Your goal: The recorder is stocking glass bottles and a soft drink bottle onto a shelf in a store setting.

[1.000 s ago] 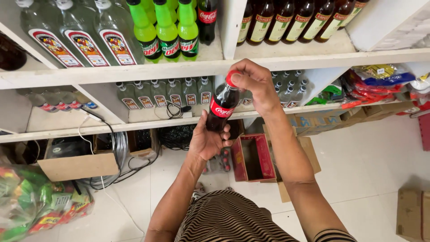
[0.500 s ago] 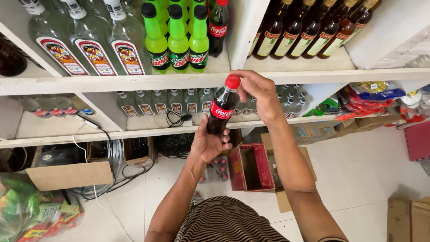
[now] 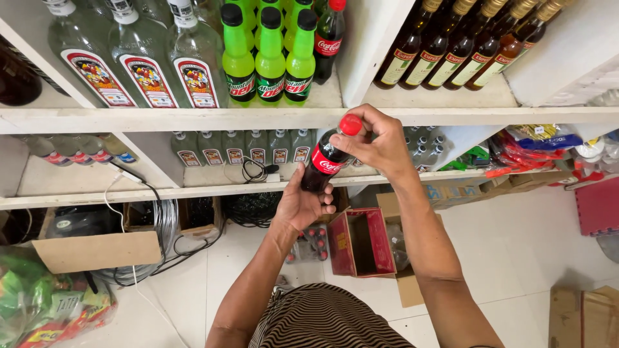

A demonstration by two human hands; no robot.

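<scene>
Item: 1 dark cola bottle (image 3: 324,162), red cap, held tilted before the upper shelf's front edge (image 3: 193,119). Left hand (image 3: 303,205) cups its base; right hand (image 3: 380,145) fingers clamp the neck. Best kept supported from beneath. Nearby: 3 green bottles (image 3: 269,55), open red box (image 3: 361,241) on the floor below.
</scene>
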